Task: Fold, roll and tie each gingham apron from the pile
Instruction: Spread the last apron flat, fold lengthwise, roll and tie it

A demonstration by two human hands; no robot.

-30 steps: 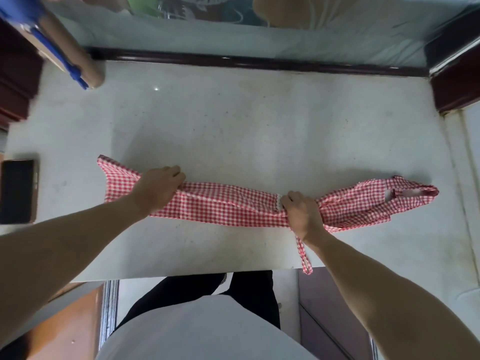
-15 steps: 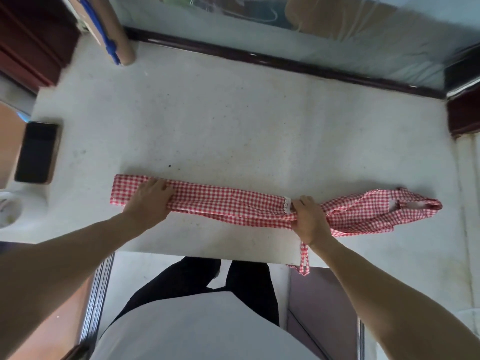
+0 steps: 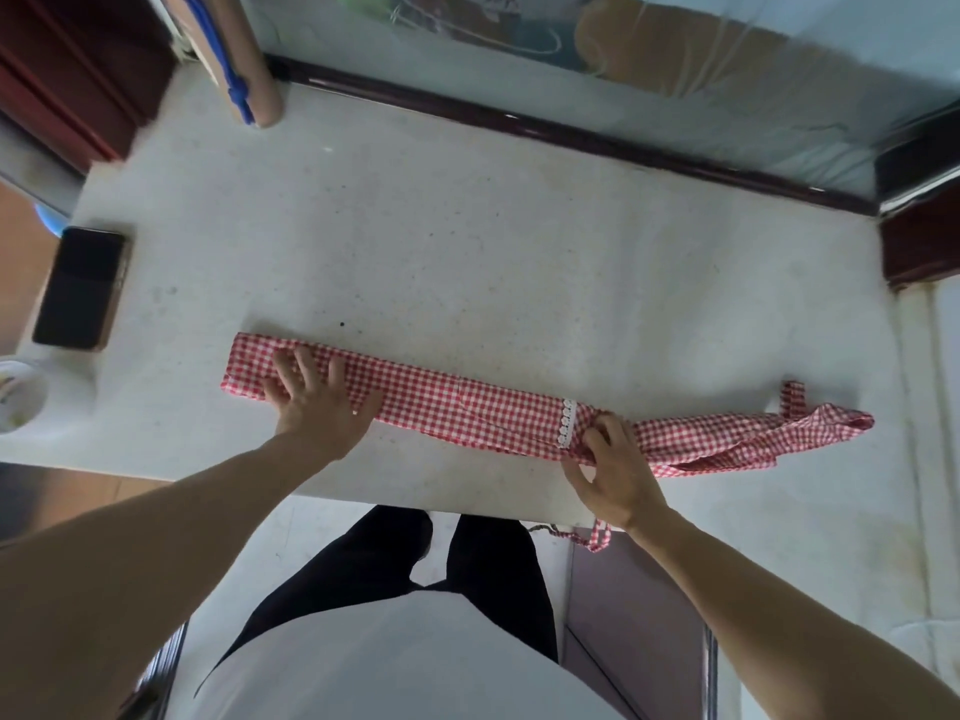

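Observation:
A red-and-white gingham apron [image 3: 467,407] lies folded into a long narrow strip across the white table [image 3: 467,262]. My left hand [image 3: 311,402] rests flat, fingers spread, on the strip's left end. My right hand [image 3: 613,459] pinches the cloth just right of a white lace trim [image 3: 567,423]. Right of that hand the bib end [image 3: 753,433] lies bunched, with one strap sticking up. Another strap [image 3: 592,537] hangs over the table's near edge.
A dark phone [image 3: 80,288] lies at the table's left edge, with a white bowl [image 3: 15,397] below it. A brown roll with a blue strip [image 3: 244,59] leans at the back left. A dark frame [image 3: 571,132] borders the far side.
The left end of the apron has been folded into an even strip. My left hand went from gripping the cloth to lying flat on it. A strap now sticks up at the right end.

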